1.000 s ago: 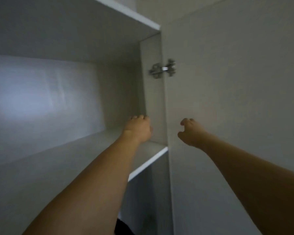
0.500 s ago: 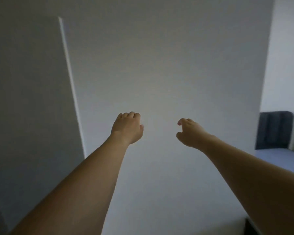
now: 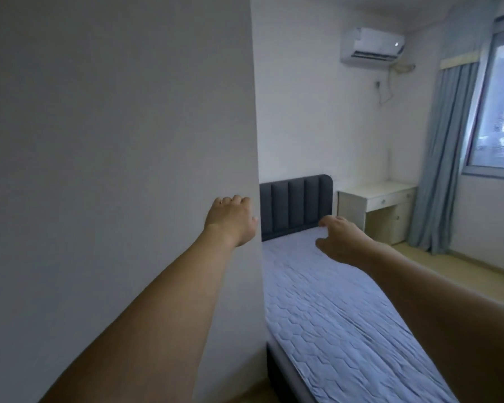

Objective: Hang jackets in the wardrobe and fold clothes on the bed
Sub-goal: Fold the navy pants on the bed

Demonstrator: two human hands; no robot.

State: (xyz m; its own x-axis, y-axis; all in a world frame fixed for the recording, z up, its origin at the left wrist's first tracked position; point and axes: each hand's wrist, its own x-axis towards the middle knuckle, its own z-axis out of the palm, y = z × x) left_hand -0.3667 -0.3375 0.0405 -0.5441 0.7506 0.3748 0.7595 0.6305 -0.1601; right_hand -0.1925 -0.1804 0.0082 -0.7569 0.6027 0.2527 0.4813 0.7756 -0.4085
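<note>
So I'm looking at a dim bedroom: white walls (image 3: 297, 112), an air conditioner (image 3: 373, 45) up high, a window (image 3: 501, 112) with blue curtains (image 3: 445, 158), a small white desk (image 3: 376, 207), and a light wooden floor (image 3: 460, 274).

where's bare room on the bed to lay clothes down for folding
The quilted mattress shows bare from the dark headboard toward the camera, bordered on its left by the white wardrobe panel. Both empty hands, left hand and right hand, hover in front of the headboard end. The desk top also shows bare.
</note>
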